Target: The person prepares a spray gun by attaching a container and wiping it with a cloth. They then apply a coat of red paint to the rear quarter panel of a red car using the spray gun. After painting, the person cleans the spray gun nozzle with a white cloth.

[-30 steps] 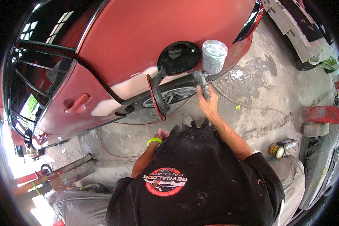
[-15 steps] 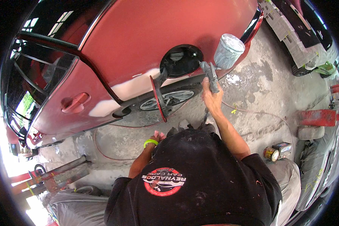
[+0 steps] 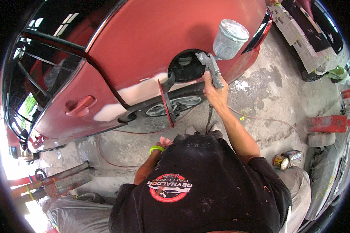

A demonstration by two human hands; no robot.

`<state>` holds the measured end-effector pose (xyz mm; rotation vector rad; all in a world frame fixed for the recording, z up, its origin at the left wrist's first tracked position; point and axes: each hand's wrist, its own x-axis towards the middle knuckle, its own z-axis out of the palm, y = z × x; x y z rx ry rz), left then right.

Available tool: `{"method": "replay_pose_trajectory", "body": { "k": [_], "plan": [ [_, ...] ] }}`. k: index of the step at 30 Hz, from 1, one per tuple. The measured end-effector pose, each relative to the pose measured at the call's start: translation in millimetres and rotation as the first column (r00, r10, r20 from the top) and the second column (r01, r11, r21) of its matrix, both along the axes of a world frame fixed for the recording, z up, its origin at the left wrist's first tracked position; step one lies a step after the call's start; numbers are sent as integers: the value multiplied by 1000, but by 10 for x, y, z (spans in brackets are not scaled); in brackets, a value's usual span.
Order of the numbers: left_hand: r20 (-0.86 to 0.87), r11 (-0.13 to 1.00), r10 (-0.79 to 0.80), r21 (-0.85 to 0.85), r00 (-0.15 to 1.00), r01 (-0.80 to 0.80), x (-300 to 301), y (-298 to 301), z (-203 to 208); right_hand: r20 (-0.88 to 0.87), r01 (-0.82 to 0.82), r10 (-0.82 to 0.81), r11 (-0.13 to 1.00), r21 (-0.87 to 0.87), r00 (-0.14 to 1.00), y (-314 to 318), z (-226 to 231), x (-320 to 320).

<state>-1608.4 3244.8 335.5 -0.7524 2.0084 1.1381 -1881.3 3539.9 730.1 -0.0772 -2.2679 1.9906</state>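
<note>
My right hand (image 3: 216, 94) is wrapped round the grip of a grey, paint-smeared spray gun (image 3: 211, 72). On top of the gun a cup (image 3: 230, 40), dulled with grey-white residue, tilts up and to the right. The nozzle end is beside the round black fuel filler recess (image 3: 184, 64) in the red car's rear side panel (image 3: 144, 42). The recess's flap (image 3: 165, 101) stands swung out. Low by my body, my left hand (image 3: 162, 143), with a yellow-green wristband, closes around something small and pink; its fingers are partly hidden.
Whitish patches (image 3: 108, 112) mark the car's door and lower panel. A thin hose (image 3: 268, 119) curves over the stained concrete floor (image 3: 252, 97). To the right are a paper-masked car part (image 3: 299, 35), a red block (image 3: 327, 123) and a can (image 3: 280, 161). Metal beams (image 3: 62, 180) lie at left.
My right hand has carried the spray gun a little farther away and slightly left, higher along the filler recess. The left hand stays low by my body.
</note>
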Motion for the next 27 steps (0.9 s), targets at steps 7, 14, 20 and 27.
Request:
{"method": "replay_pose_trajectory", "body": {
  "k": [7,14,20,27],
  "plan": [
    [118,991,133,-11,984,-133,-96,215,715,-19,-179,181,982,63,983,-117,22,34],
    [115,788,516,325,849,-523,234,192,0,-90,-279,311,924,261,946,-173,108,155],
    [1,963,212,173,977,-209,266,58,-78,-82,-361,399,886,292,913,-179,48,199],
    [97,1000,-14,-24,995,17,-202,371,735,-58,-311,343,901,301,938,-151,106,122]
  ]
}}
